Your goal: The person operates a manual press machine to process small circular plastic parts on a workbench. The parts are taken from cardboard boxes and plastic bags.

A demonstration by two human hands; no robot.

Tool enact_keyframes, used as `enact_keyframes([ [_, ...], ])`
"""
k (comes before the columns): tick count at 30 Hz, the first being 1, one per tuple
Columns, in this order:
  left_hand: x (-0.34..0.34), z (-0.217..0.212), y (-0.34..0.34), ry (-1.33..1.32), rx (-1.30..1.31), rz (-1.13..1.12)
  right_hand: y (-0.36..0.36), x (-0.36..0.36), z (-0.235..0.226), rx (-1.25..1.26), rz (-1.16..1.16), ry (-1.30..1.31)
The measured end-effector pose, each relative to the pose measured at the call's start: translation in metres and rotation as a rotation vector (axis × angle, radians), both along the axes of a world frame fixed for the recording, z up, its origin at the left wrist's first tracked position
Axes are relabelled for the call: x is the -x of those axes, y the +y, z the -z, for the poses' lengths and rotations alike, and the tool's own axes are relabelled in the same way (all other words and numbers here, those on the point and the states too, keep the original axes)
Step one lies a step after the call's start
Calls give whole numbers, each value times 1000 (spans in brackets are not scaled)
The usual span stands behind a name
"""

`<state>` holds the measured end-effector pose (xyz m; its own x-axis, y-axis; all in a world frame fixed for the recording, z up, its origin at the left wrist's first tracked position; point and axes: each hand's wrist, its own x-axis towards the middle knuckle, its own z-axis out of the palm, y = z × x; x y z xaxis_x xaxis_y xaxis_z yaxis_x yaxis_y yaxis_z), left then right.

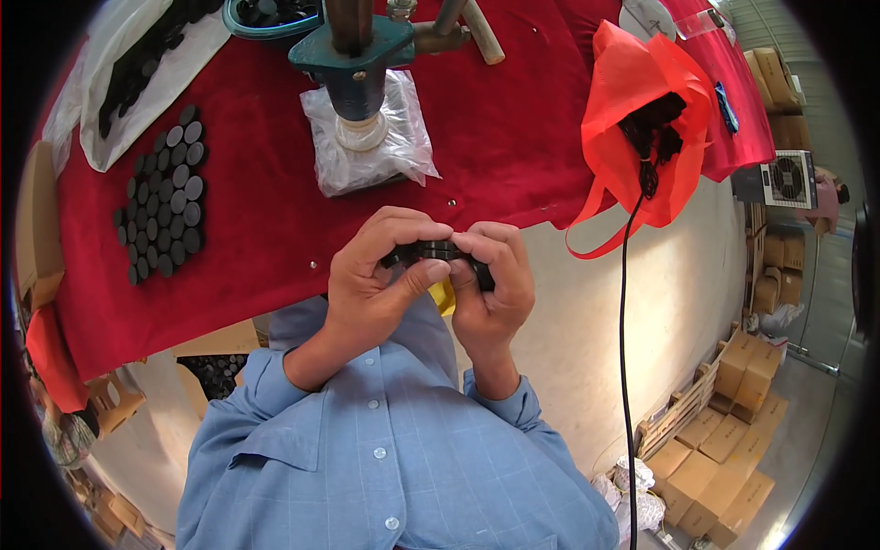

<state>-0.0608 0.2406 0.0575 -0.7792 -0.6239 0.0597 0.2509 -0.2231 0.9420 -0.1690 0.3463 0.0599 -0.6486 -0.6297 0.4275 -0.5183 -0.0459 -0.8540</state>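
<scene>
Close in front of my chest, just off the table's near edge, both hands grip a short row of black round pieces [438, 249] that look like caps. My left hand [371, 266] closes on the left end, its thumb along the lower side. On the right end my right hand [495, 280] is wrapped, thumb below and fingers over the top. The fingers hide most of the pieces. Beyond the hands stands a teal hand press [355, 73], its ram end resting over a plastic-wrapped block [321, 137]. Several black and grey round caps [165, 197] lie in a group on the red cloth at the left.
A red cloth [247, 266] covers the table. A white bag [197, 41] of black parts lies far left, beside a blue tub [275, 27]. An orange-red bag [610, 101] holds black cables; one cord [624, 367] hangs to the floor. Cardboard boxes [706, 467] are stacked at right.
</scene>
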Motion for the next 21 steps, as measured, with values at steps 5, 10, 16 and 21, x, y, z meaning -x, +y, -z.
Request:
enact_keyframes([
  [5, 3, 3, -8, -3, 395, -126, 2, -1, -6, 10, -85, -258],
  [10, -2, 11, -12, 116, -580, 0, 0, 3, -2, 380, -396, -1436],
  [16, 3, -6, -16, 99, -719, 44, 0, 8, 5, 575, -361, -1716],
  [21, 2, -3, -13, 64, -548, 86, 0, 9, 2, 583, -255, -1623],
])
